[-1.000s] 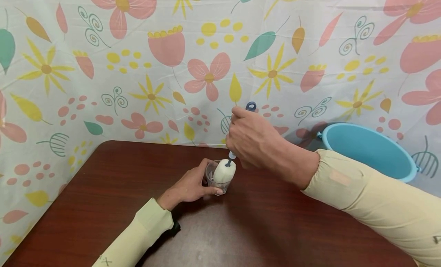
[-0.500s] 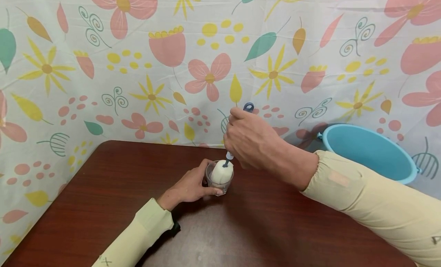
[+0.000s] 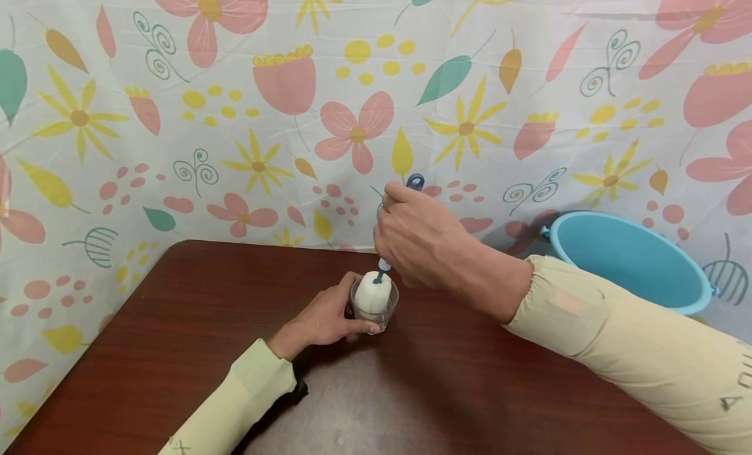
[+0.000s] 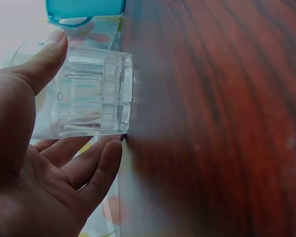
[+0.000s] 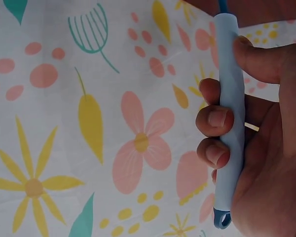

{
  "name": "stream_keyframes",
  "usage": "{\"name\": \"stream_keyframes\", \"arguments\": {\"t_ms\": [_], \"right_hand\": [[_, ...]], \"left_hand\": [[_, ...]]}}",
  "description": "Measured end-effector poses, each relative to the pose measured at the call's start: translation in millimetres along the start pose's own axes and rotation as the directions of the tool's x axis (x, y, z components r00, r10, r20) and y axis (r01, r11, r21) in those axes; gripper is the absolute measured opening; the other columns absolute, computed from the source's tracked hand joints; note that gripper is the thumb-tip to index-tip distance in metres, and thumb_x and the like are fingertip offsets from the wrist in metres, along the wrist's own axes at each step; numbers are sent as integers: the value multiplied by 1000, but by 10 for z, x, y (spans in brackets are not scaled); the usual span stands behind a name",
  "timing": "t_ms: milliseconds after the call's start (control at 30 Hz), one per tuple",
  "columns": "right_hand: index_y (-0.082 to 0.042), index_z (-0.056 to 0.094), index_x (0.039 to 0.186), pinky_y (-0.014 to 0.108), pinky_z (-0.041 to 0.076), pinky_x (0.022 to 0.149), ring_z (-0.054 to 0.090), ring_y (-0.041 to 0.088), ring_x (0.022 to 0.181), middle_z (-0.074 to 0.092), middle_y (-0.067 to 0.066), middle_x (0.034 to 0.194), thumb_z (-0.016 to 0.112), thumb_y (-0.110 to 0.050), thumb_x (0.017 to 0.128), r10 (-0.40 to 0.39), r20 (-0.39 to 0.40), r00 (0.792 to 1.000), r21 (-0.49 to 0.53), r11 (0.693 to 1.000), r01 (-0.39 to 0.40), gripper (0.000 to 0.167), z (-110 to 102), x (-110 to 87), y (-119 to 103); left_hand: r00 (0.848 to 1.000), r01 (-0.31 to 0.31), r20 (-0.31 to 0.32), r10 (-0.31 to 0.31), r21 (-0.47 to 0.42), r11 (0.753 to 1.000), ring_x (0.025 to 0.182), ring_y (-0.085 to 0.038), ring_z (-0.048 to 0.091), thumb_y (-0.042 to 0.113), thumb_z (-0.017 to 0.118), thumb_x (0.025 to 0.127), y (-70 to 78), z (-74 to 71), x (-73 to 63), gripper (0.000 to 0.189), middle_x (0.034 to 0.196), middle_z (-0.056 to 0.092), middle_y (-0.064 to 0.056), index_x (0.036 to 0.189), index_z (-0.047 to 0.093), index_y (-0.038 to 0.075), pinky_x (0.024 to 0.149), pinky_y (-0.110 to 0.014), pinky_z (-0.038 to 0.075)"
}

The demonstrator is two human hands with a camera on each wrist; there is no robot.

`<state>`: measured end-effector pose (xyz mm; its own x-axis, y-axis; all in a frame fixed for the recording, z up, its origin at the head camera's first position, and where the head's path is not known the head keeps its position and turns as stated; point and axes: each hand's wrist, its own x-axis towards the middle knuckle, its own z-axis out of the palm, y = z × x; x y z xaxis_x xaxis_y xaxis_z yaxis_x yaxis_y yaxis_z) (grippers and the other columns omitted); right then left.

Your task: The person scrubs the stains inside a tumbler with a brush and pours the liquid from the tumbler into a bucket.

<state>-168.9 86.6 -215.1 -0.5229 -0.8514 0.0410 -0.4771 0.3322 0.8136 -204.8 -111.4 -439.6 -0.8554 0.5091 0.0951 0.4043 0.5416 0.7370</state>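
A clear cup [image 3: 382, 319] stands on the table, its base near or on the wood. My left hand [image 3: 323, 318] holds it from the left, the thumb in front and fingers behind. In the left wrist view the cup [image 4: 84, 94] lies between thumb and fingers. The white sponge head [image 3: 373, 293] of a cup brush sits inside the cup, its top above the rim. My right hand [image 3: 420, 233] grips the brush above the cup. In the right wrist view its pale blue handle [image 5: 230, 113] has fingers wrapped around it; a dark blue loop ends it.
A blue bucket [image 3: 702, 297] stands beyond the table's right back side, partly behind my right forearm. The dark red-brown table [image 3: 170, 311] stretches around the cup. A floral cloth [image 3: 352, 63] hangs behind the table's back edge.
My right hand has shifted slightly left, bringing the brush handle more upright. The sponge head has moved left within the cup. My left hand and the cup look unmoved.
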Motion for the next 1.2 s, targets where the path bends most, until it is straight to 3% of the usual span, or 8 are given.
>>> {"name": "stream_keyframes", "arguments": {"t_ms": [400,667,1200], "right_hand": [[-13,54,65,42,33,89,49,25,67,45,4,60,62,-24,90,20,-5,1000,51,998,-20,29,26,56,13],[-15,51,62,40,32,86,45,23,63,43,4,58,59,-17,88,23,-39,999,3,1000,-23,27,57,71,0],[-17,56,61,40,33,83,47,24,63,49,5,61,59,-18,91,16,-22,1000,-70,997,-18,30,177,68,-16]], "left_hand": [[1000,26,-5,-26,17,1000,93,-15,66,56,90,82,-23,-4,-5,84,116,67,6,142,45,17,84,-35,54],[1000,13,-15,-13,-2,1000,91,-15,65,55,91,81,-5,4,-10,82,113,67,5,138,47,15,81,-37,53],[999,37,3,-37,40,999,91,-14,64,57,89,82,-6,-8,-10,80,115,67,5,138,46,19,82,-37,53]]}}
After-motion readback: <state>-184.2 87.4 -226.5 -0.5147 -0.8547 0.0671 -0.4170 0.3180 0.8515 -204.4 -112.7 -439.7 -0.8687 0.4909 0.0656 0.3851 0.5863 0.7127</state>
